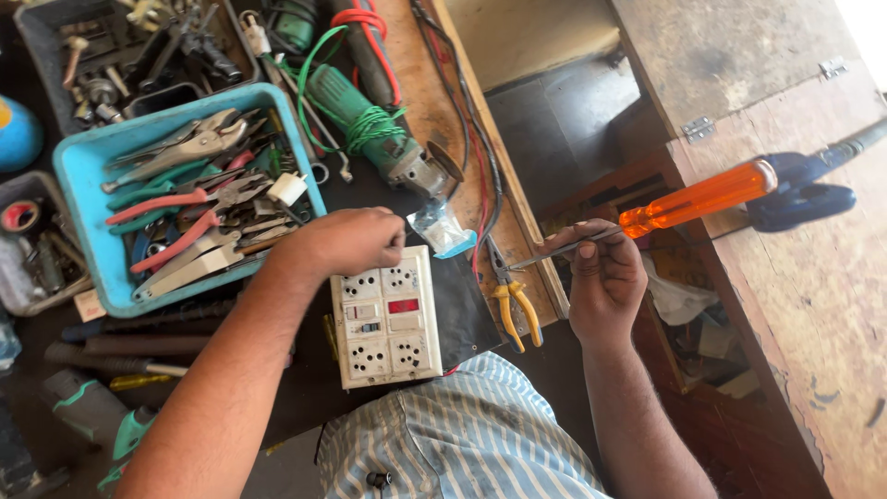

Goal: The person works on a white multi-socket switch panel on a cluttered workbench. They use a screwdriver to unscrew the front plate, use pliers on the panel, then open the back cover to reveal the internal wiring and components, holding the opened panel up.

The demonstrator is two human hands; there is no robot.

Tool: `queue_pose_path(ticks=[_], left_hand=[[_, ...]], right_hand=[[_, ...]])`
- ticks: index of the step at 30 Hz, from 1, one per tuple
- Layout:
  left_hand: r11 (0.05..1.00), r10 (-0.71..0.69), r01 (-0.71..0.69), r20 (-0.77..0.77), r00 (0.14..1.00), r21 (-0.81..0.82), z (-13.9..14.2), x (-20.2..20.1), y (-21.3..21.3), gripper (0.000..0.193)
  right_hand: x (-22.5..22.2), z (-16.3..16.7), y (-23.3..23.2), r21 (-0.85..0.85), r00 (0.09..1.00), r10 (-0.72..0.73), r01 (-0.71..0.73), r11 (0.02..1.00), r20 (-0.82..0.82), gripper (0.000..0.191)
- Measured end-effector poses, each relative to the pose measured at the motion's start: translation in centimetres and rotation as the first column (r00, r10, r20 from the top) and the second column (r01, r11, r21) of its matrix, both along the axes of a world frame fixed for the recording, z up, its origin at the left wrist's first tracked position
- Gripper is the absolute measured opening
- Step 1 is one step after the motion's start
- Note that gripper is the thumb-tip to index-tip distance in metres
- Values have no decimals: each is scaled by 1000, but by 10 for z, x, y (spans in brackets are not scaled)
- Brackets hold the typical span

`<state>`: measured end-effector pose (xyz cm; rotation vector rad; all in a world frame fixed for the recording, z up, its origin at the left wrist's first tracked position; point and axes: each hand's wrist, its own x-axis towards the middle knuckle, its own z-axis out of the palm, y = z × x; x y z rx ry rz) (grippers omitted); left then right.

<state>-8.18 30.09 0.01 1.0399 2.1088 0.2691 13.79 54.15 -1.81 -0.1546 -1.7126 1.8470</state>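
My left hand [351, 240] is closed on the far top edge of a white switchboard [385, 317] with several sockets and a red switch, lying on a black mat. My right hand [605, 273] pinches the metal shaft of a screwdriver, whose orange handle [698, 197] sticks out to the right, over the gap beside the bench. A small clear plastic packet [442, 228] lies just past the switchboard. Yellow-handled pliers [510, 296] lie between my hands.
A blue tray [78, 166] of pliers and cutters stands at the left, with a dark parts bin [42, 37] behind it. A green angle grinder [370, 120] with coiled cable lies at the back. A blue clamp [804, 189] grips the wooden table at right.
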Motion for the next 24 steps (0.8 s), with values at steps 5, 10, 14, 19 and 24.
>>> queue_pose_path(ticks=[5, 10, 14, 19, 24], left_hand=[[991, 38, -55, 140, 989, 121, -1, -4, 1, 19], [940, 62, -120, 183, 981, 321, 5, 13, 25, 21], [961, -16, 4, 43, 999, 275, -17, 60, 77, 22], [840, -18, 183, -310, 950, 510, -51, 89, 109, 9], [690, 160, -156, 61, 985, 706, -40, 72, 78, 12]], right_hand=[[15, -5, 11, 5, 1000, -9, 9, 1000, 10, 15], [27, -6, 18, 16, 999, -34, 34, 999, 27, 14], [25, 2, 19, -6, 1000, -26, 26, 1000, 2, 16], [32, 13, 21, 43, 1000, -5, 4, 999, 30, 19], [31, 12, 21, 70, 997, 15, -21, 997, 82, 19]])
